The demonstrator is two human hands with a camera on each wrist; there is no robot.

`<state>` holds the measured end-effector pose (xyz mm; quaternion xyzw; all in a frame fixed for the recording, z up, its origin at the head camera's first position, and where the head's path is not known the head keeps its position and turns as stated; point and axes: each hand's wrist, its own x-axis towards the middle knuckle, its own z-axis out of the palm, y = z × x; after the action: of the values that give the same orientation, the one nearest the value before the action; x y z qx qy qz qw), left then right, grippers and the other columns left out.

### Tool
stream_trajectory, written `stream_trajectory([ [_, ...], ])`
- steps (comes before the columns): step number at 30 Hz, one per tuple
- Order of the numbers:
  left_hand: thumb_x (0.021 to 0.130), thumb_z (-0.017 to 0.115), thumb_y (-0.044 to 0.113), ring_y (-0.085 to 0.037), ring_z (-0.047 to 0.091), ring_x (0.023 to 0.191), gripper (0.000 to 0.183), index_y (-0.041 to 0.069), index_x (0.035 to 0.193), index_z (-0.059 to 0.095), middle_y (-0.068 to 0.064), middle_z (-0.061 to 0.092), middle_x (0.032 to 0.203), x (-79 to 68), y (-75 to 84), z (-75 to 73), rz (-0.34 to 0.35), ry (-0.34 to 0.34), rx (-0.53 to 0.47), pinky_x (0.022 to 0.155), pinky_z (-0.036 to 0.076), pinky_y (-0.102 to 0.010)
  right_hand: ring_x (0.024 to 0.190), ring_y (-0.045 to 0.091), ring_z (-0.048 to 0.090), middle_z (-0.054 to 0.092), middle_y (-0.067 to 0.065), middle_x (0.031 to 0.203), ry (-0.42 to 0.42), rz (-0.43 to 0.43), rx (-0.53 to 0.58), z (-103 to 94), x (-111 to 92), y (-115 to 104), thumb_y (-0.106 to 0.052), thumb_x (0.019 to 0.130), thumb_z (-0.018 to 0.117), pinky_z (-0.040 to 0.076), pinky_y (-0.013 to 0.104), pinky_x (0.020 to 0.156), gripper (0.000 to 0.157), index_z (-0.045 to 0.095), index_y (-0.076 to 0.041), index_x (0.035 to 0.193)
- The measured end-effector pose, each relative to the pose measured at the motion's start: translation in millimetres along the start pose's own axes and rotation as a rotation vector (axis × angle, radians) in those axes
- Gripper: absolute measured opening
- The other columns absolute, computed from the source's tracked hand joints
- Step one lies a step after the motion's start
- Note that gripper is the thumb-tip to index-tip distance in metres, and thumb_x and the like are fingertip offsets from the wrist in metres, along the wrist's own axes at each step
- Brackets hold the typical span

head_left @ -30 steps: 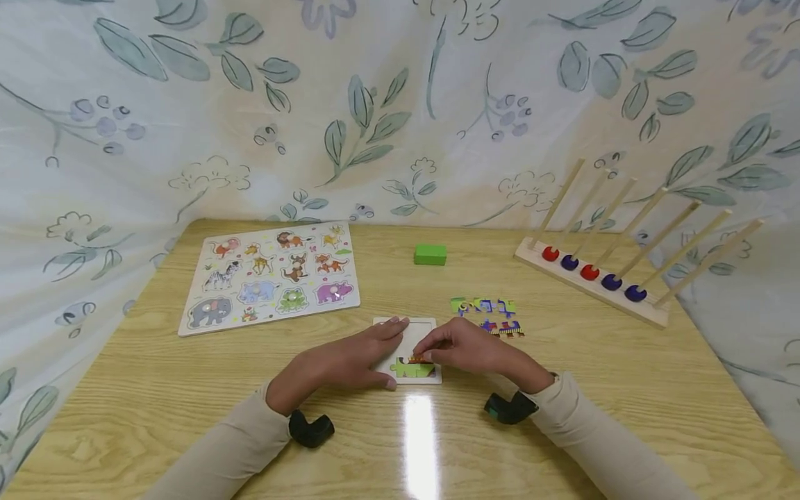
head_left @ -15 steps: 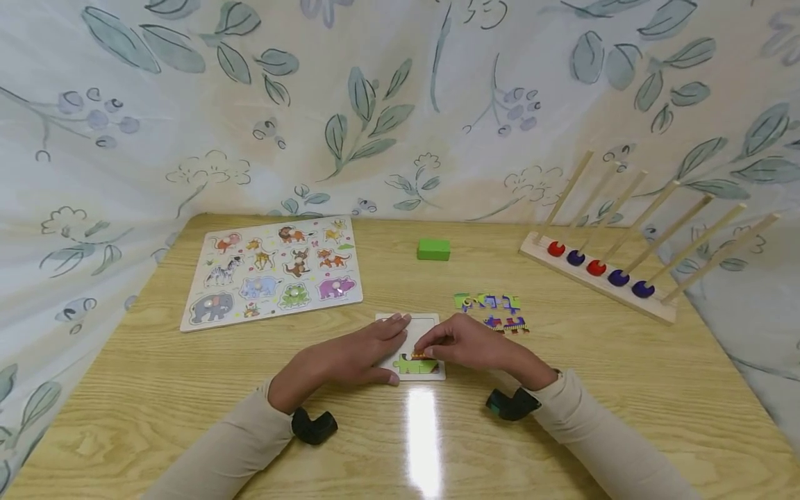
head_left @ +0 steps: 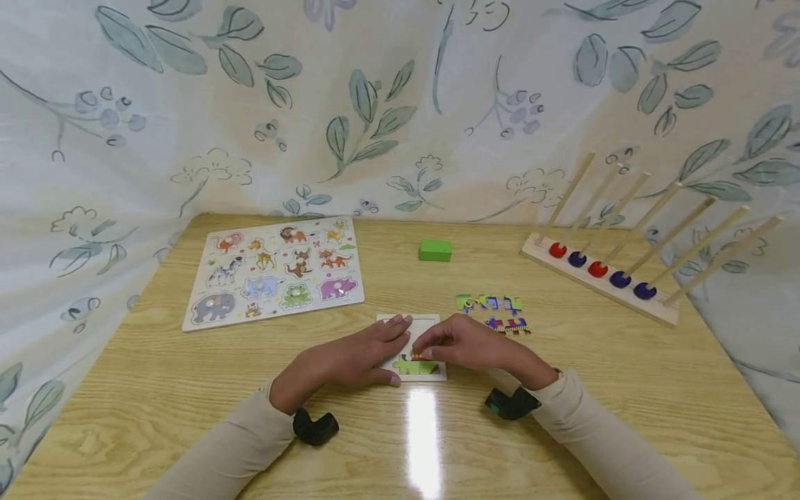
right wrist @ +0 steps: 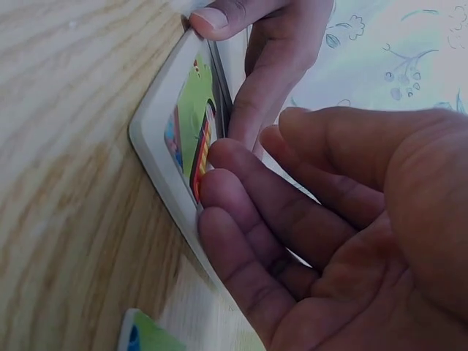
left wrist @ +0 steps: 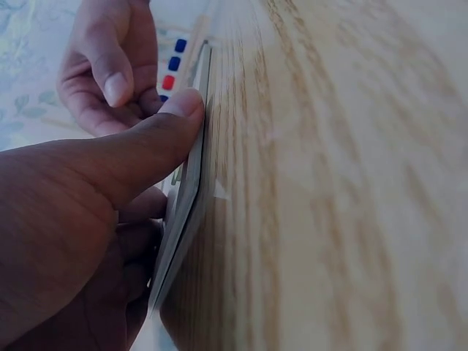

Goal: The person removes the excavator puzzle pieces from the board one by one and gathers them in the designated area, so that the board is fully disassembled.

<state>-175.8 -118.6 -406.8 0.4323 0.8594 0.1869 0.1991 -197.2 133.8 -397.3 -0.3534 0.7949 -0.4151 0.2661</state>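
A small white puzzle tray lies on the table, with green jigsaw pieces fitted along its near side. My left hand rests across the tray's left part with fingers extended, its thumb on the near edge. From the right, my right hand reaches over the tray. Its fingertips touch the tray beside a piece with a red and yellow edge. In the right wrist view the thumb stands off from those fingers, and I see no piece between them. Both hands hide part of the tray.
Several loose jigsaw pieces lie right of the tray, behind my right hand. Beyond the tray sits a green block. An animal peg puzzle is at the left, and a wooden stand with upright rods and beads at the right.
The head view has shifted slightly. Both hands keep nearly the same place on the tray, and the right fingertips stay at the red and yellow edge.
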Motion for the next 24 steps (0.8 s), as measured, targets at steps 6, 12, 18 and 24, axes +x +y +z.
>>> stream_trajectory([
  [6, 0.098, 0.057, 0.039, -0.026, 0.002, 0.147, 0.076, -0.003, 0.152, 0.024, -0.013, 0.005, 0.162, -0.6, -1.5, 2.0, 0.012, 0.009, -0.01, 0.117, 0.01, -0.042, 0.104, 0.015, 0.064, 0.07, 0.007, 0.111, -0.011, 0.006, 0.044, 1.9, 0.0, -0.9, -0.004, 0.097, 0.059, 0.052, 0.024, 0.083, 0.025, 0.066, 0.003, 0.12],
  [12, 0.098, 0.057, 0.04, -0.025, 0.002, 0.147, 0.076, -0.001, 0.152, 0.024, -0.012, 0.006, 0.162, -0.4, -2.1, 2.9, 0.004, 0.009, -0.017, 0.117, 0.01, -0.042, 0.106, 0.019, 0.064, 0.07, 0.009, 0.111, -0.002, 0.023, 0.085, 3.8, -0.9, -1.2, -0.003, 0.097, 0.058, 0.051, 0.023, 0.082, 0.029, 0.062, 0.004, 0.125],
  [18, 0.097, 0.057, 0.042, -0.021, 0.0, 0.147, 0.078, 0.002, 0.154, 0.022, -0.008, 0.004, 0.162, 0.5, -2.1, 2.9, -0.024, 0.004, -0.039, 0.117, 0.01, -0.04, 0.104, 0.017, 0.064, 0.07, 0.007, 0.11, 0.008, 0.025, 0.092, 3.8, -1.0, -1.6, -0.002, 0.097, 0.058, 0.051, 0.023, 0.081, 0.029, 0.062, 0.003, 0.125],
  [24, 0.096, 0.058, 0.043, -0.02, 0.001, 0.147, 0.08, 0.007, 0.155, 0.019, -0.007, 0.004, 0.163, 0.8, -1.2, 2.8, -0.04, 0.008, -0.05, 0.117, 0.011, -0.04, 0.095, 0.015, 0.065, 0.07, 0.005, 0.104, 0.021, 0.015, 0.103, 4.8, 1.2, -0.6, 0.0, 0.096, 0.058, 0.053, 0.026, 0.078, 0.028, 0.063, 0.003, 0.124],
])
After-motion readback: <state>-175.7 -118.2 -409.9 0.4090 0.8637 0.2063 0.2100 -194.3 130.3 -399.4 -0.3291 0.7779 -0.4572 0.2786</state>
